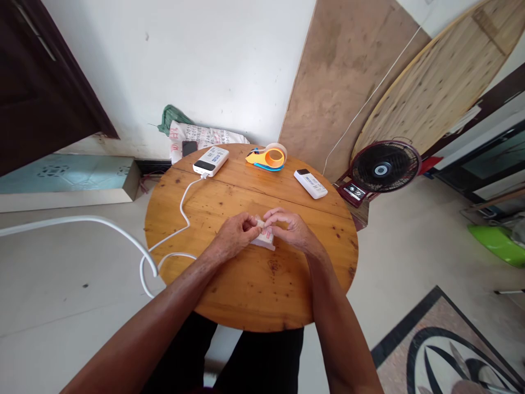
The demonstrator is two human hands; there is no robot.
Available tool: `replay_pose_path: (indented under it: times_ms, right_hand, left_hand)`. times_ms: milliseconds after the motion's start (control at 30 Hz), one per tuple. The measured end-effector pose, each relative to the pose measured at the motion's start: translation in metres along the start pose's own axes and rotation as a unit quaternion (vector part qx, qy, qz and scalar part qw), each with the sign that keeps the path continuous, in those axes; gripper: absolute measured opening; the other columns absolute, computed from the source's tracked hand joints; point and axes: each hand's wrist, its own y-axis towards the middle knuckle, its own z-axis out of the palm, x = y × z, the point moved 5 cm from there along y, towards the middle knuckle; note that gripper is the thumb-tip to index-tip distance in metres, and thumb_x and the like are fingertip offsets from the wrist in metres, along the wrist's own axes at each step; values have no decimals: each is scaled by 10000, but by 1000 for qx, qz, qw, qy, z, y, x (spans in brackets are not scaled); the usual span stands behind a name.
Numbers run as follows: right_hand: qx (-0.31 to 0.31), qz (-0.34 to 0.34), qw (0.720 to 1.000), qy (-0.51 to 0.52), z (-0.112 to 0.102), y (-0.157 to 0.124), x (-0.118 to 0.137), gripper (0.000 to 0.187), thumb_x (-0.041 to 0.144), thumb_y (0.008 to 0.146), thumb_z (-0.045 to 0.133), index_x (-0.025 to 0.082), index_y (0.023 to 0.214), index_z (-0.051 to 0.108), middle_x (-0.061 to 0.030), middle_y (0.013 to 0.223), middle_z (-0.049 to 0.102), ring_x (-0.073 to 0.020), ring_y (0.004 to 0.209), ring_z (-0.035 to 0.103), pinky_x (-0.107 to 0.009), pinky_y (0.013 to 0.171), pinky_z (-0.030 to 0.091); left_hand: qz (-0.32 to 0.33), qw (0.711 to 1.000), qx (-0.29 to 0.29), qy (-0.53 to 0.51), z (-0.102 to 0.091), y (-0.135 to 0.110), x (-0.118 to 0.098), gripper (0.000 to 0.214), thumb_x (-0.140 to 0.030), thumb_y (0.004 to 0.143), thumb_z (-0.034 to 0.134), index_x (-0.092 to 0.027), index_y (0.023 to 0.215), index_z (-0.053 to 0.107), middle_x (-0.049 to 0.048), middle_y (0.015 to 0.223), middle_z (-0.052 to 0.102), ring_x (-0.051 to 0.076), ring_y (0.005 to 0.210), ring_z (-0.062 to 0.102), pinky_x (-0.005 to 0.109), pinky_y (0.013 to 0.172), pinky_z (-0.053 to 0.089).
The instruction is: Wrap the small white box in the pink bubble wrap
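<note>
A small white box with red print (266,234) lies on the round wooden table (229,284), close to its middle. My left hand (237,234) holds the box's left side, thumb and fingers curled in a pinch. From the other side my right hand (292,227) pinches at the top of the same box, thumb and forefinger drawn together. Both sets of fingertips nearly meet over it and hide part of its upper face. What exactly lies between the fingertips is too small to tell.
At the table's back stand a white power bank (211,161) with a plugged-in white cable (182,205), an orange tape dispenser (267,157) and another white power bank (310,184). A fan (385,167) is off to the right. A printed sack (209,135) leans behind the table.
</note>
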Motion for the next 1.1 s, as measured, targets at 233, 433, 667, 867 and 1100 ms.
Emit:
replay_pose_path:
  times_ms: [233, 433, 667, 867, 1100]
  right_hand:
    - [33, 1, 999, -20, 1, -2, 4, 136, 260, 837, 608, 225, 825, 739, -41, 1093, 621, -189, 1073, 574, -340, 978, 415]
    - [27, 8, 999, -31, -1, -3, -1, 149, 304, 839, 620, 233, 851, 751, -41, 1130, 608, -194, 1084, 570, -332, 978, 415]
    - [46, 0, 998, -39, 0, -5, 3, 168, 332, 847, 610, 237, 851, 748, -43, 1154, 595, -197, 1100, 561, -361, 991, 414]
    - [-18, 32, 999, -20, -9, -4, 6, 134, 273, 809, 617, 191, 860, 709, -60, 1087, 635, -198, 1056, 583, -357, 969, 421]
    - [-22, 166, 984, 59, -1, -5, -14, 324, 286, 776, 623, 178, 1080, 605, -57, 1042, 650, -173, 907, 611, -329, 823, 482]
  left_hand:
    - [2, 1000, -2, 1, -1, 0, -1, 207, -363, 743, 542, -170, 796, 595, -23, 653, 573, 119, 590, 478, 235, 543, 344]
    - [13, 1000, -6, -19, -2, 1, 0, 191, -342, 751, 516, -169, 771, 593, -23, 650, 564, 121, 601, 478, 234, 552, 355]
    - [8, 1000, -8, 24, -1, 0, -3, 300, -464, 768, 533, -170, 757, 594, -16, 643, 566, 124, 595, 479, 239, 553, 344]
    - [-2, 1000, -5, 27, -1, -1, -4, 274, -450, 748, 558, -178, 755, 580, -19, 646, 572, 126, 601, 493, 237, 547, 341]
    - [-3, 1000, -3, 19, 0, -1, -3, 244, -426, 736, 565, -182, 750, 569, -19, 658, 587, 126, 601, 505, 235, 549, 349]
